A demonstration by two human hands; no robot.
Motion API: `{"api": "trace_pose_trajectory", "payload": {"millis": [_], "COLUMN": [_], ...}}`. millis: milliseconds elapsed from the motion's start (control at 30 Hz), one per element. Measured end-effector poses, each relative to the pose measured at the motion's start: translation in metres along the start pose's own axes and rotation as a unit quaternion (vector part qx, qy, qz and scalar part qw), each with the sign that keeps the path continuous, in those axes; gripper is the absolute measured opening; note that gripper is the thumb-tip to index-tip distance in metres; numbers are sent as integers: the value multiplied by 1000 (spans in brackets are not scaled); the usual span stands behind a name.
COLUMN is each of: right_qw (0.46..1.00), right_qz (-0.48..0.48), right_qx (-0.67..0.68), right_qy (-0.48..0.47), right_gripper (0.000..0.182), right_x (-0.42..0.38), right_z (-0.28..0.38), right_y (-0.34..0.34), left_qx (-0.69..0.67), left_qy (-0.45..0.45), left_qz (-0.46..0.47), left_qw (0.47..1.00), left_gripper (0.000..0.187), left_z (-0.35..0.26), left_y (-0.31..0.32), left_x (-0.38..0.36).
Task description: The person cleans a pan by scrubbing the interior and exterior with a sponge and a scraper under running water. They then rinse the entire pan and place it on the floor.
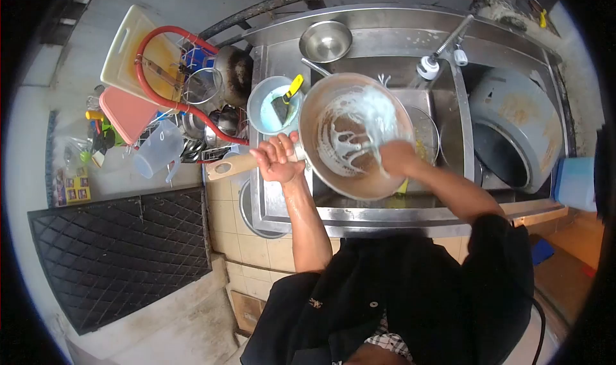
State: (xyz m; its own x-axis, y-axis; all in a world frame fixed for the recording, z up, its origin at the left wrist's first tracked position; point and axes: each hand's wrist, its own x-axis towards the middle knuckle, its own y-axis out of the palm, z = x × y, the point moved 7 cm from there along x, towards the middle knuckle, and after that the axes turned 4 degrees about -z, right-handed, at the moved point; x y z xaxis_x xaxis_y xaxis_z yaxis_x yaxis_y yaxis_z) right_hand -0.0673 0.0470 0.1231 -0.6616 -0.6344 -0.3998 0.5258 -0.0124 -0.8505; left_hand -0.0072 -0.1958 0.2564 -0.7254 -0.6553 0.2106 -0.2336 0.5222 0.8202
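Observation:
A large round pan (330, 156) with white suds smeared inside is tilted over the steel sink. My left hand (279, 158) is wrapped round its handle (232, 166) close to the rim. Inside the pan, at its right side, my right hand (396, 158) is closed; its fingers are blurred and what they hold, if anything, cannot be made out. Left of the pan stands a bowl (256, 105) of bluish soapy water with a yellow-handled brush (293, 87) in it.
A steel bowl (326, 41) sits behind the pan. The faucet (428, 67) rises at the sink's back. A big grey pot (513, 121) lies tilted in the right basin. Boards, a red hose (144, 76) and a clear jug (158, 148) are on the left.

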Motion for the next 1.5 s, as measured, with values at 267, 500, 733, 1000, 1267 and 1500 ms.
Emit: {"api": "trace_pose_trajectory", "payload": {"millis": [267, 500, 733, 1000, 1267, 1500], "right_qw": [911, 989, 884, 908, 890, 639], "right_qz": [-104, -11, -363, -231, -355, -130], "right_qx": [380, 90, 294, 291, 35, 663], "right_qy": [-119, -117, -17, -194, 285, 368], "right_gripper": [29, 25, 20, 20, 55, 41], "right_x": [11, 19, 111, 138, -32, -113], "right_z": [119, -15, 35, 165, -134, -160], "right_y": [-30, 12, -54, -122, -42, -19], "left_qx": [-14, -45, -89, -68, -62, -156], "left_qy": [-23, -18, -42, -49, -82, -165], "left_qz": [28, -2, -154, -307, -236, -184], "left_qw": [999, 999, 983, 948, 966, 956], "left_gripper": [53, 53, 54, 56, 57, 57], "left_z": [20, 8, 48, 73, 105, 192], "left_y": [-1, -37, -72, -101, -89, -66], "left_x": [-7, -17, -52, -77, -65, -44]}}
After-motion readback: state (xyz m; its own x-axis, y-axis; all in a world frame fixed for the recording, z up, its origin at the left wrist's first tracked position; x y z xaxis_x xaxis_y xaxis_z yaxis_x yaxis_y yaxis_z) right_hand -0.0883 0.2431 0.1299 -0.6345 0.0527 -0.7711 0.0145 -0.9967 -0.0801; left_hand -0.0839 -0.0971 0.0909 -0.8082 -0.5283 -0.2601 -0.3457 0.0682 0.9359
